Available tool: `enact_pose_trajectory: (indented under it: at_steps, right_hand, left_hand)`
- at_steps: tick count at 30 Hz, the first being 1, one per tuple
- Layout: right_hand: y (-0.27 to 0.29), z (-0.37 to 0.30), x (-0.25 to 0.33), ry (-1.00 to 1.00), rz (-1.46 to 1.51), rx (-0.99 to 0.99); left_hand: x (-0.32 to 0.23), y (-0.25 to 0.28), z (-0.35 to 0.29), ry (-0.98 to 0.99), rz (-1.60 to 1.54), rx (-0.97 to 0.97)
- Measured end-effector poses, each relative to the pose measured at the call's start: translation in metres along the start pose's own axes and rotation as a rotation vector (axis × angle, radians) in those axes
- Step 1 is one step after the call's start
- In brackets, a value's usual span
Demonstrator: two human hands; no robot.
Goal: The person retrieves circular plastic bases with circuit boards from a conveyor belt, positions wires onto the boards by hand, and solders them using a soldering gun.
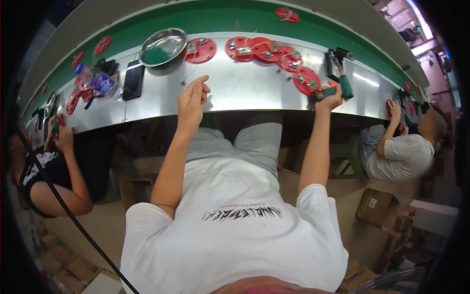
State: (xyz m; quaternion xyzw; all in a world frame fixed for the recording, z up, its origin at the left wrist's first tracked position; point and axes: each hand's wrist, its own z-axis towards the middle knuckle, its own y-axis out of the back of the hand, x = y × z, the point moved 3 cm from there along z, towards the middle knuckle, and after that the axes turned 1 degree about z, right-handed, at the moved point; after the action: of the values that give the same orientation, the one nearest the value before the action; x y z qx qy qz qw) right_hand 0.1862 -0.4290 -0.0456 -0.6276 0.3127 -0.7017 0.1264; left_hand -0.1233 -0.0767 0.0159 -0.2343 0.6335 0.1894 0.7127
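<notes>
My left hand (191, 105) is raised over the near edge of the metal worktop, its fingers curled together and the index finger pointing forward. Whether something small sits between the fingertips is hidden. In my right hand (330, 100) is a green cordless screwdriver (345, 88), gripped by its handle at the worktop's edge. Just left of it lies a red round disc (307, 81) with a small circuit board and wires. It ends a row of overlapping discs of the same kind (267, 50). Another red disc (200, 50) lies beyond my left hand.
A steel bowl (162, 47) with something green inside stands beside a black phone (133, 80). Farther left is a plastic bottle (102, 82). A green conveyor belt (220, 22) runs behind the worktop (235, 93). Co-workers (54, 181) sit on both sides; cardboard boxes (374, 208) stand on the floor.
</notes>
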Motion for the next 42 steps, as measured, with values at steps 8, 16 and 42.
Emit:
enact_pose_trajectory:
  at_steps: [8,16,42]
  right_hand:
    - [-0.011,-0.009,0.001,0.053,-0.051,0.003]
    - [-0.012,-0.012,0.005,0.060,-0.041,0.004]
    - [-0.003,-0.003,-0.007,-0.054,-0.091,0.044]
  left_hand:
    - [-0.019,0.050,0.019,-0.180,0.174,-0.122]
    - [-0.005,0.030,0.146,-0.309,0.897,-0.144]
    - [0.026,0.015,0.078,-0.249,1.089,0.229]
